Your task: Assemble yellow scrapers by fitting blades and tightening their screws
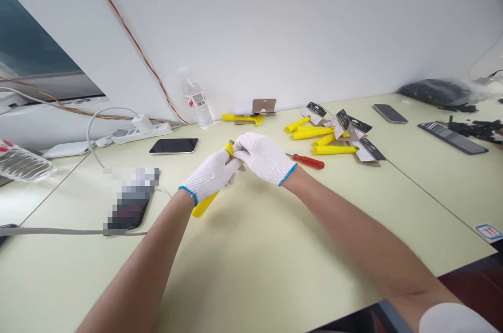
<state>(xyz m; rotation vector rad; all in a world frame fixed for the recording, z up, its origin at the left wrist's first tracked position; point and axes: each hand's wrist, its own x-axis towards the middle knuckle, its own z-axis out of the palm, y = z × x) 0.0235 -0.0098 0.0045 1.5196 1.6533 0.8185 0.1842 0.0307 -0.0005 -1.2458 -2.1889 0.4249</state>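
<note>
My left hand (212, 174), in a white knitted glove with a blue cuff, is closed around a yellow-handled tool (205, 205). The handle's lower end sticks out below the palm, and a short grey tip shows above the fingers. My right hand (262, 159), gloved the same way, is closed with its fingertips pinched at the tool's upper end. Whatever lies between those fingertips is hidden. Just right of that hand, a screwdriver with a red handle (308, 161) lies on the table.
Several yellow handles (336, 150) with black-and-white cards (367, 148) lie at the back right. Another yellow tool (241, 119) rests by the wall near a bottle (197, 102). Phones (174, 146), a power strip (143, 133) and a cable (70, 231) occupy the left side.
</note>
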